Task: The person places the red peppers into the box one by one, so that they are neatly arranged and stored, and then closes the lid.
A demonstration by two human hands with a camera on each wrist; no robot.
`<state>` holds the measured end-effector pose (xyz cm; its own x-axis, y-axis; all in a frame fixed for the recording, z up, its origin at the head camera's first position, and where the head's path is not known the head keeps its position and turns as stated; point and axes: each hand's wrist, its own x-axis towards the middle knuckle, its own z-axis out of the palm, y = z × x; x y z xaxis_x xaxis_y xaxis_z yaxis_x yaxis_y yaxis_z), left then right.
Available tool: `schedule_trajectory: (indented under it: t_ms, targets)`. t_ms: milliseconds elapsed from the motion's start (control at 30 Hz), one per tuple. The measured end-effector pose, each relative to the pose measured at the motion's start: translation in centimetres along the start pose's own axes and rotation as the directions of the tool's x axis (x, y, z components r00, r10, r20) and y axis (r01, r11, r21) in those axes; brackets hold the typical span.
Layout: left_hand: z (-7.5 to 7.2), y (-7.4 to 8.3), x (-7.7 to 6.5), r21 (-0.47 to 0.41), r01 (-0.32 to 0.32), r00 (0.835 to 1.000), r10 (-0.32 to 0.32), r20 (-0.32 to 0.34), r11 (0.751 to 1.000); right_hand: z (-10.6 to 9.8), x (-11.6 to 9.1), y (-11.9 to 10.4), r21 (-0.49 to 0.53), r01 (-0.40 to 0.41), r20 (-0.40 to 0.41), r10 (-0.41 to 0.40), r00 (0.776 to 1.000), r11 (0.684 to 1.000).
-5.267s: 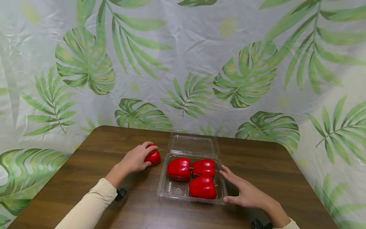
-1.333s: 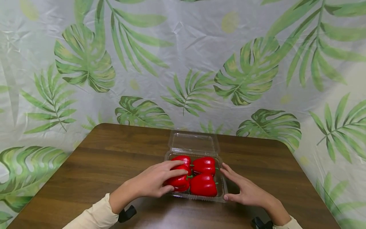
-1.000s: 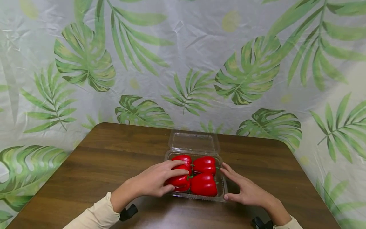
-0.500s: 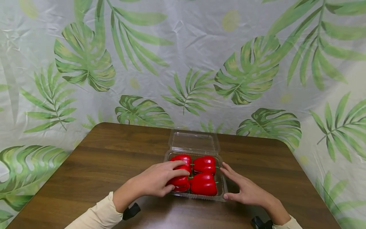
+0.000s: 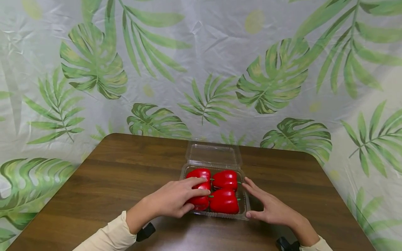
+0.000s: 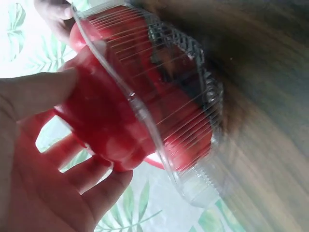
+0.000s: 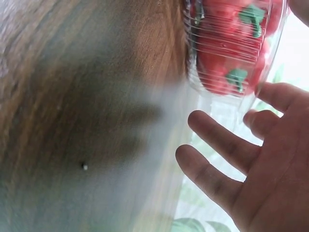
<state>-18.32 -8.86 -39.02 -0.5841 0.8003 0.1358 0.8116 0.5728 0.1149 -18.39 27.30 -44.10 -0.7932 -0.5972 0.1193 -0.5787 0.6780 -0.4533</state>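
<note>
A clear plastic clamshell container [image 5: 242, 212] sits on the table with its lid folded back. My left hand [image 5: 171, 198] grips a red bell pepper [image 5: 202, 202] at the container's front left. The left wrist view shows thumb and fingers around that pepper [image 6: 104, 108], just over the rim. Behind it lies another red bell pepper [image 5: 199, 172], partly hidden by my fingers. The back right bell pepper [image 5: 225, 179] and front right bell pepper [image 5: 224, 202] have green stems pointing right. My right hand [image 5: 271, 207] has spread, fairly straight fingers, with fingertips at the container's right edge.
The transparent lid [image 5: 214, 155] lies toward the back edge of the brown wooden table [image 5: 135, 157]. A leaf-patterned cloth [image 5: 213, 62] hangs right behind the table. Each wrist carries a black camera mount [image 5: 146, 232].
My left hand brought the bell pepper from the table left of the container to its front left corner. Since then the hand has shifted slightly right. My right hand stays at the right edge.
</note>
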Motion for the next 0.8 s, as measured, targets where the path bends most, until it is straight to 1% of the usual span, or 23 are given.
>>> schedule_trajectory:
  t_ms: [167,333,433,567,733,800]
  targets:
    - [0.1,0.0,0.0,-0.012,-0.004,1.0,0.004,-0.008,1.0,0.0,0.0,0.0,0.003,0.003,-0.002,-0.003,1.0,1.0]
    - [0.2,0.2,0.3,0.04,-0.026,1.0,0.026,-0.012,0.999,0.1,-0.1,0.1,-0.008,-0.001,-0.007,0.001,1.0,1.0]
    - [0.5,0.4,0.5,0.065,-0.036,0.999,0.037,-0.001,0.997,0.1,-0.1,0.1,-0.004,-0.003,-0.005,0.003,1.0,1.0]
    - [1.0,0.6,0.6,0.046,-0.048,0.999,0.047,0.011,0.998,0.0,0.0,0.0,0.006,0.002,0.0,-0.002,1.0,1.0]
    - [1.4,0.3,0.3,0.007,-0.069,0.997,0.069,-0.023,0.998,0.0,0.0,-0.1,0.003,0.006,-0.004,-0.006,1.0,1.0]
    - [1.5,0.1,0.2,-0.022,-0.069,0.997,0.069,-0.027,0.997,-0.1,0.0,0.0,-0.009,0.013,-0.01,-0.013,1.0,1.0]
